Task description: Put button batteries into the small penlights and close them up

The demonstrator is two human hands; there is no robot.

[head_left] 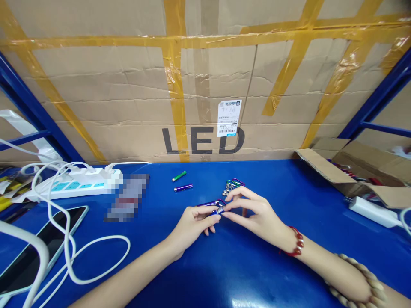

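My left hand pinches a small blue mini flashlight tube between thumb and fingers, above the middle of the table. Against the tube's right end, the fingertips of my right hand are closed together; whatever they hold is hidden. Just behind my left fingers lies a purple mini flashlight. Several silver button cells sit beyond my right fingertips, beside carabiner clips in green and purple. Farther left on the table are a green mini flashlight and another purple penlight.
A white power strip with tangled white cables and a phone occupy the left side, near a blurred-out item. An open cardboard box and a white adapter are at right. A large carton stands behind the blue table.
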